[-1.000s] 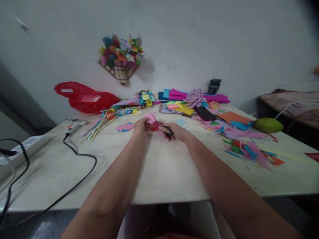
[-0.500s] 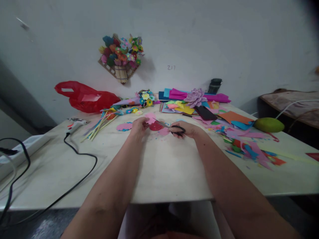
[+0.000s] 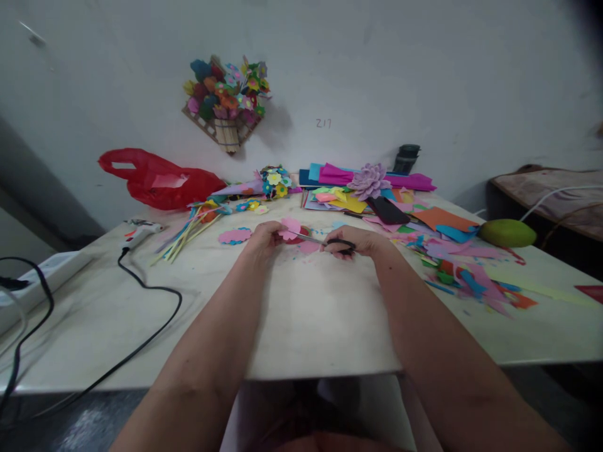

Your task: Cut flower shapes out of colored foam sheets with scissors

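Between its fingers my left hand [image 3: 265,238] pinches a small pink paper piece [image 3: 291,226] with a wavy edge. My right hand [image 3: 354,243] is closed round the black handles of the scissors [image 3: 311,238], whose blades point left and reach the pink piece. Partly hidden beneath them, a red round thing [image 3: 302,233] lies on the table. Another pink scrap [image 3: 308,247] and tiny blue bits are close to the blades. Left of my left hand rests a pink scalloped oval [image 3: 234,235] with a blue edge.
On the left are a glue gun [image 3: 142,234] with a black cord, a white power strip [image 3: 40,282] and a red plastic bag [image 3: 162,182]. Paper sticks [image 3: 193,235] lie nearby. Coloured scraps [image 3: 480,282], a dark phone [image 3: 387,210] and a green fruit [image 3: 507,233] are on the right.
The scissors' blades have come down to a flatter angle across the pink piece, and they look more closed. My right hand has turned slightly. The whole view has shifted a little.
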Demonstrator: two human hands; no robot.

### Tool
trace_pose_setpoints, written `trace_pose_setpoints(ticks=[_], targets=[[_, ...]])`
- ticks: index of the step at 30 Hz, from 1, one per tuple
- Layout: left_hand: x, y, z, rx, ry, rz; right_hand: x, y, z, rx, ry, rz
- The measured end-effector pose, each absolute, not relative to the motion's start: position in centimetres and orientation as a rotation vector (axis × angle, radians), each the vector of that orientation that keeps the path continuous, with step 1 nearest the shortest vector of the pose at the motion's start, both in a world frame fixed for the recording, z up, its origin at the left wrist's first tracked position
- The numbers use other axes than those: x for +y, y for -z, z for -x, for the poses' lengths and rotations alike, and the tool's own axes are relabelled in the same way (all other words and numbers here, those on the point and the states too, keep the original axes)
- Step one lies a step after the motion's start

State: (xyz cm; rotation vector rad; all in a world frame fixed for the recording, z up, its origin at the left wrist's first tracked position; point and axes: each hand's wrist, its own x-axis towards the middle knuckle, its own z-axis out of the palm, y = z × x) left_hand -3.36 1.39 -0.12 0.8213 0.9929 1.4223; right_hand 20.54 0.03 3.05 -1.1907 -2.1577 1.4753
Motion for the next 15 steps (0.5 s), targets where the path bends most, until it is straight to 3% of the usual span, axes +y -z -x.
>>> trace_pose_setpoints(ticks=[15], targets=[[1.03,-0.56,3.04,1.037,-1.31,-0.847,0.34,-2.82,-20.45,-2.219,-1.44,1.191]])
